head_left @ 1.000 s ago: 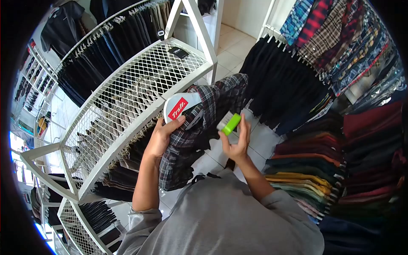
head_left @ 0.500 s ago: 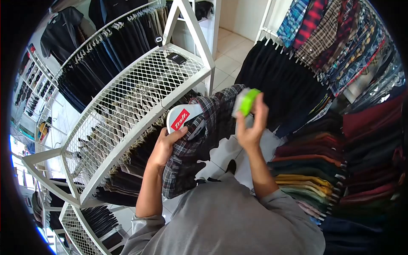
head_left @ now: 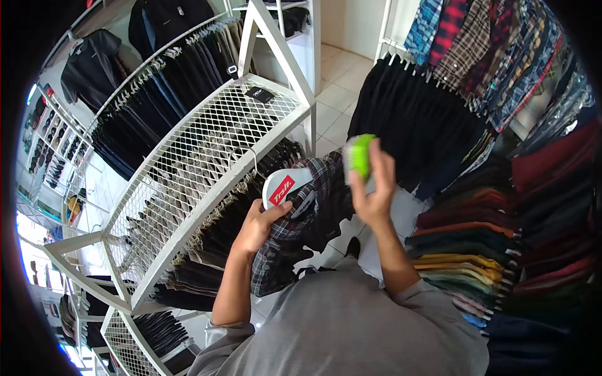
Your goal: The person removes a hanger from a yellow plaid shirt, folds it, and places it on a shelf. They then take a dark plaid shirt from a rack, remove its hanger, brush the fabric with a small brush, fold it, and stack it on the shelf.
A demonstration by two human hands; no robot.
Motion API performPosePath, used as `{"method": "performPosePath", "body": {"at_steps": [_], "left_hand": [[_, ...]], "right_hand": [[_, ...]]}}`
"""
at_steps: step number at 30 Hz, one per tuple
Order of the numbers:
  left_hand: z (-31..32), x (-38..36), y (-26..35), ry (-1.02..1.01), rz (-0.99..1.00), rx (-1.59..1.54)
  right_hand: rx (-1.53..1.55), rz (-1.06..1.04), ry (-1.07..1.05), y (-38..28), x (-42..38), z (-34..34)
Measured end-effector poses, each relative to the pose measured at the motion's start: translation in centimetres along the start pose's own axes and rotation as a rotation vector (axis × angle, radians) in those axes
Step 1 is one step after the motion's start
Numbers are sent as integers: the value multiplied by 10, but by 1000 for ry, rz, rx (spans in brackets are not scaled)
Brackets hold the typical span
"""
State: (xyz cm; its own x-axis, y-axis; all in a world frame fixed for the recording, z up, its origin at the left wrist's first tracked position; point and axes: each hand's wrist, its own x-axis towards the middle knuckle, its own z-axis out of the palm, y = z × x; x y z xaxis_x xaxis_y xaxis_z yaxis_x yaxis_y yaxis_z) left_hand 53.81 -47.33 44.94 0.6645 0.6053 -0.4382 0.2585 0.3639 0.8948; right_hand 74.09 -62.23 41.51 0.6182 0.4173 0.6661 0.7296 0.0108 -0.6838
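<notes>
My left hand [head_left: 256,227] grips a white hanger [head_left: 276,185] with a red label, thumb on top and fingers underneath. A dark plaid shirt [head_left: 268,266] hangs from this hanger, its far end stretching toward my right hand. In my right hand [head_left: 379,195] is a bright green brush [head_left: 361,155] with a pale bristle side, smeared by motion. The brush is raised beside the far end of the shirt, its pale side facing the cloth. The hanger's hook [head_left: 252,155] points toward the white rack.
A white mesh-topped rack [head_left: 188,229] with garments hanging below stands at my left. Black trousers [head_left: 392,119] hang ahead to the right. Folded or hung coloured clothes [head_left: 464,260] line my right side. A black tag [head_left: 259,94] lies on the mesh.
The shirt and hanger have moved slightly right and toward me in view. The brush stays raised, slightly further left relative to the surroundings. The whole view has shifted a little.
</notes>
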Motion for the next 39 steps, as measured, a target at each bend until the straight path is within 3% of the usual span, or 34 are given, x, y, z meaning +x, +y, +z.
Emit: {"method": "performPosePath", "body": {"at_steps": [1,3,5,8,9,11,13,15,17,19,20,21,22,24,25,26,27,29,30,31,33,35,37,39], "left_hand": [[5,-1,3,-39,-1,-7],[6,5,-7,-50,15,80],[2,11,-21,8,32,119],[5,-3,-5,33,12,-28],[5,-4,-6,33,18,-27],[8,-2,-8,23,41,-124],[3,8,-20,51,28,-32],[12,7,-7,-48,-11,-2],[11,25,-20,-24,7,68],[16,33,-12,-44,106,134],[20,34,-5,42,154,138],[24,30,17,-153,213,45],[26,32,25,-131,221,86],[27,43,29,-149,240,223],[28,53,27,-188,249,313],[33,65,21,-298,308,329],[45,58,33,-270,349,420],[62,75,29,-351,306,361],[71,77,31,-295,320,332],[77,81,35,-239,339,306],[74,103,39,-294,285,250],[70,121,36,-318,366,154],[69,120,40,-303,374,110],[73,110,47,-301,372,69]], "right_hand": [[68,-86,-83,-13,-2,4],[-78,-263,-164,-1,-11,13],[-85,-18,-71,36,-12,11],[-369,291,77,134,-21,-12],[-428,227,134,135,-20,-22],[-174,238,180,103,-9,-29],[30,185,181,62,-6,-15],[-101,-14,21,26,-7,0],[113,131,34,29,-47,35],[209,117,-165,29,-96,44],[220,1,-374,22,-109,35],[232,-115,-585,16,-116,27],[241,-112,-600,14,-119,23],[240,-177,-516,10,-126,19],[158,-186,-351,7,-117,18],[135,-80,-233,3,-105,20],[108,25,-114,0,-94,26],[251,149,11,1,-85,45],[111,201,-16,-10,-94,47],[148,40,-41,-9,-105,56],[200,-130,-265,-16,-126,47],[249,-272,-586,-2,-130,30],[224,-256,-409,8,-116,18],[-72,-268,-134,5,-72,8]]}}
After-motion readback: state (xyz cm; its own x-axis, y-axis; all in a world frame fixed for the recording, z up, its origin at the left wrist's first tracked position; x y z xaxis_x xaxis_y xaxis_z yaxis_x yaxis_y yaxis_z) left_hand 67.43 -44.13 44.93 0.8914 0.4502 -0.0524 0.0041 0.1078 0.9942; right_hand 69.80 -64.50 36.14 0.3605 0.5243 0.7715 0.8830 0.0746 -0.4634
